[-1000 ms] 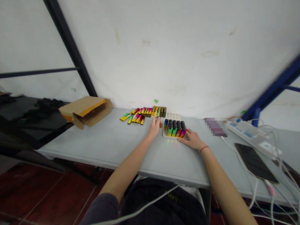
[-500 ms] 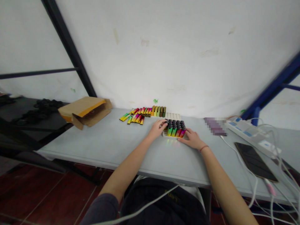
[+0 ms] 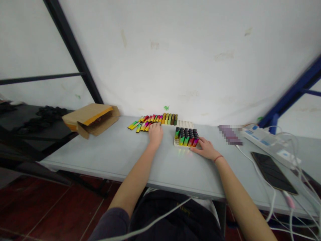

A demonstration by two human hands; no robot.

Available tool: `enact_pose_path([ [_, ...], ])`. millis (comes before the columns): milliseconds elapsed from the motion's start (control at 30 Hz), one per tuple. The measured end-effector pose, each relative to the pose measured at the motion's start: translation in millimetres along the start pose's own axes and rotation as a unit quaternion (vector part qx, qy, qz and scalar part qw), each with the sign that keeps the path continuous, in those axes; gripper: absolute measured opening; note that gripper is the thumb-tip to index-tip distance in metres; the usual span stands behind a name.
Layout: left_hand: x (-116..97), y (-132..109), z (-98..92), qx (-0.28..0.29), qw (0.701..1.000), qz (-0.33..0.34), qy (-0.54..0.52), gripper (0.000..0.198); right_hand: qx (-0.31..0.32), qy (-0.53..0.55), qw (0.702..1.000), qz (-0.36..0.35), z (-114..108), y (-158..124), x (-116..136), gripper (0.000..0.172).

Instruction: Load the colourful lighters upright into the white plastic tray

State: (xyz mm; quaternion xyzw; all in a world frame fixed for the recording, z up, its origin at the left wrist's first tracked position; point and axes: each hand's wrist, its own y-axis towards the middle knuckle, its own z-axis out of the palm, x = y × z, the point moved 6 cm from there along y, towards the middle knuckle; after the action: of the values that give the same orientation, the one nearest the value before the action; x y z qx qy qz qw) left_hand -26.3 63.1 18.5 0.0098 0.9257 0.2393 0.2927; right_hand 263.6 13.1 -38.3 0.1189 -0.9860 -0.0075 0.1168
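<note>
White wall [image 3: 175, 60] fills the background, and along it runs a grey table [image 3: 100, 154]; take the clock's centre as the front tray [image 3: 183, 146], with 12 towards the wall and 6 towards the person. Far left, beyond a black metal frame [image 3: 72, 53], dark tangled things [image 3: 41, 117] lie on another surface, too blurred to name. Between 9 and 10 o'clock a cardboard box [image 3: 87, 113] lies on the table, its torn mouth facing 3. At 10, much nearer the centre, loose lighters [image 3: 144, 126] lie in a spread of yellow, green, red and pink. Left hand [image 3: 155, 135] reaches to their near right edge, back upwards and fingers bent; its fingertips are hidden, so whether it grips a lighter cannot be told. At 11, rear lighters [image 3: 170, 119] stand upright in rows, next to the bare holes of a white rear tray [image 3: 185, 124] at 12. On the front tray, black-topped lighters [image 3: 187, 135] stand packed upright, greenish at left and red to pink at right; bare holes show at its 8 o'clock corner. Right hand [image 3: 206, 149] rests against the tray's 4 o'clock corner, thumb and fingers spread apart, a thin red band [image 3: 218, 158] round the wrist. Near 3, a pixelated flat thing [image 3: 228, 134] lies on the table; farther out is a white power strip [image 3: 271, 147] with cables, and at 4 a dark phone [image 3: 273, 172].
</note>
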Motion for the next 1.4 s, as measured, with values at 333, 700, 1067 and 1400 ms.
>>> enact_pose_path([
  [333,17.3,-2.8,15.0,0.123,0.982,-0.009,0.146,0.036,0.009,0.006,1.0,0.007,-0.4,-1.1,0.9,0.074],
  [700,20.9,2.4,22.4,0.047,0.941,-0.164,-0.291,0.02,0.007,0.005,1.0,0.007,-1.1,-1.6,1.0,0.072],
  [1067,-14.8,-21.3,43.7,0.143,0.697,-0.334,-0.618,0.049,0.001,-0.006,1.0,-0.001,-0.9,-1.1,0.3,0.07],
  [1400,-14.6,-22.0,40.6,0.129,0.706,-0.327,-0.615,0.057,-0.002,0.0,1.0,-0.003,0.9,0.2,-1.4,0.071],
])
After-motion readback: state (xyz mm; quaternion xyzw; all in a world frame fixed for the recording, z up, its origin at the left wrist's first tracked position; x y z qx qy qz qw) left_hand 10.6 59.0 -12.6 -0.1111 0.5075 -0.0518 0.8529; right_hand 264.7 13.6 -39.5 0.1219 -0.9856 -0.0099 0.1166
